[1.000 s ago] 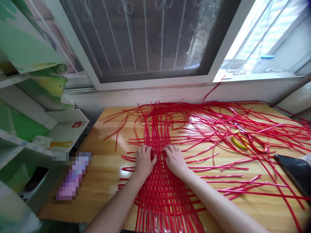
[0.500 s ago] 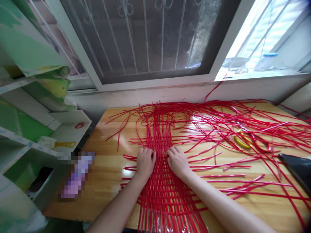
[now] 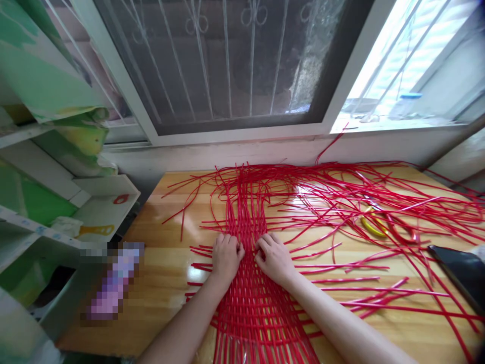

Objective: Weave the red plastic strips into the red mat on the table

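Observation:
A red woven piece (image 3: 252,298) of thin glossy strands lies on the wooden table (image 3: 162,283), wide near me and narrower further away. On its left edge rests my left hand (image 3: 226,258), fingers curled together over the strands. My right hand (image 3: 275,257) is on the right edge, its fingers bent and gathered at the weave. What lies beneath the fingertips of either hand is hidden. Loose strand ends stick out on both sides and past the far end.
Many loose red strands (image 3: 326,177) spread along the table's back and right. Among them lie yellow-and-red-handled pliers (image 3: 375,225). A black object (image 3: 458,273) is at the right edge, a blurred pink-purple item (image 3: 115,283) at the left. Shelves (image 3: 106,202) stand left, a window (image 3: 242,65) behind.
The view has shifted slightly. My right hand's fingers have drawn a little inward over the weave; my left hand stays at the left edge.

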`<move>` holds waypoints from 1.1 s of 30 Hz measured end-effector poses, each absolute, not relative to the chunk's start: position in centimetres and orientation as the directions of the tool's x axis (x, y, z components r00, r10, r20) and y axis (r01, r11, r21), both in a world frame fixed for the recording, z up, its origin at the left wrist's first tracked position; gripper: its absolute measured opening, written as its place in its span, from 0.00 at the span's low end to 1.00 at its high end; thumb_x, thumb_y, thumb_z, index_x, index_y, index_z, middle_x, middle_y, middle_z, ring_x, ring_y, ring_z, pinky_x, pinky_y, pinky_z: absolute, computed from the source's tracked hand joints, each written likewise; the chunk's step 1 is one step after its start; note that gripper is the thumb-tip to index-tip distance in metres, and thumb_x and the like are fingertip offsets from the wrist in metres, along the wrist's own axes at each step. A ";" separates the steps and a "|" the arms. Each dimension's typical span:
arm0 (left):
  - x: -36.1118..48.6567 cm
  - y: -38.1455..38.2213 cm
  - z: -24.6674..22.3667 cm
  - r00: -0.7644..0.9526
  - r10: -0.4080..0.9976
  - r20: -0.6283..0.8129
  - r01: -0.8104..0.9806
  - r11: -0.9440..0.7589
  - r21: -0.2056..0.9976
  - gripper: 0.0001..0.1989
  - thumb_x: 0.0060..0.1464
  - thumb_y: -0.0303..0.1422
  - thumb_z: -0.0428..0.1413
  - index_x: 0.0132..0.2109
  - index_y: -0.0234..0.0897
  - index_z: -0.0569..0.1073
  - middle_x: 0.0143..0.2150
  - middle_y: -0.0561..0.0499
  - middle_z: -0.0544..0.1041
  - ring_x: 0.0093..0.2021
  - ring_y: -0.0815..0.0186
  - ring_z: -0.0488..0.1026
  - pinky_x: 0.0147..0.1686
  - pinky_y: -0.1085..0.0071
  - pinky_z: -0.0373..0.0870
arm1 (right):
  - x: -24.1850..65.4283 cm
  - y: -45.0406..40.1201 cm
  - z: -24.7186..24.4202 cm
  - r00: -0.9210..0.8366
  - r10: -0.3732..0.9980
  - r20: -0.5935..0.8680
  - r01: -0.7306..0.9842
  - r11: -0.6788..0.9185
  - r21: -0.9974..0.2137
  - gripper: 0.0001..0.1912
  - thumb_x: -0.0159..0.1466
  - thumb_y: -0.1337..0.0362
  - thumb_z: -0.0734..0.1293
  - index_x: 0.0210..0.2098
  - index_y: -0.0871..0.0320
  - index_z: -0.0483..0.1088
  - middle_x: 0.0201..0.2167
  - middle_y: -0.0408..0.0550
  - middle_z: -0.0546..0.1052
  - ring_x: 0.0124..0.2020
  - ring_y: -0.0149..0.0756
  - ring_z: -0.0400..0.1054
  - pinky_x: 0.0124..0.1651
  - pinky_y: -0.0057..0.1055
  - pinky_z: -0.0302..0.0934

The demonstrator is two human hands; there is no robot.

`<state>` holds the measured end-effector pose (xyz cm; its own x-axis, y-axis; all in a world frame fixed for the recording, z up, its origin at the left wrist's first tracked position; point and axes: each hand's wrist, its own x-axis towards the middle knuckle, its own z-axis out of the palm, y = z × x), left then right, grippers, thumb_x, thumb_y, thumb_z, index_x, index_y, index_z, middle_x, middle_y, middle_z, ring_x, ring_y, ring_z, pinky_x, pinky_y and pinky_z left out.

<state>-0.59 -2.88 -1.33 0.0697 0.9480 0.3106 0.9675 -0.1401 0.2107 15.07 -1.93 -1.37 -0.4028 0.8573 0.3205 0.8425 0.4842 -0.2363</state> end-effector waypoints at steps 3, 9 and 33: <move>-0.6 -3.0 -1.3 0.025 0.942 0.334 0.967 -0.108 0.232 0.05 0.51 0.33 0.49 0.33 0.37 0.66 0.33 0.48 0.68 0.37 0.60 0.63 0.39 0.61 0.61 | 15.2 -1.8 -1.1 -0.370 0.869 0.328 0.857 0.456 -0.240 0.10 0.51 0.69 0.60 0.35 0.58 0.65 0.36 0.49 0.67 0.41 0.39 0.56 0.46 0.34 0.51; -1.0 -2.3 -1.5 0.074 0.926 0.371 0.944 -0.185 0.273 0.19 0.47 0.31 0.51 0.48 0.35 0.62 0.50 0.43 0.62 0.53 0.55 0.56 0.51 0.58 0.55 | 15.8 -0.2 -0.3 -0.437 0.862 0.256 0.819 0.499 -0.282 0.24 0.48 0.68 0.61 0.46 0.60 0.63 0.46 0.52 0.64 0.48 0.41 0.53 0.52 0.36 0.47; -1.7 -2.1 -1.4 0.147 0.918 0.367 0.920 -0.263 0.289 0.04 0.52 0.32 0.48 0.32 0.37 0.64 0.33 0.50 0.65 0.38 0.63 0.62 0.40 0.65 0.62 | 15.1 -1.7 -0.9 -0.466 0.822 0.327 0.848 0.520 -0.098 0.09 0.57 0.66 0.60 0.37 0.58 0.67 0.37 0.51 0.68 0.40 0.39 0.57 0.41 0.32 0.50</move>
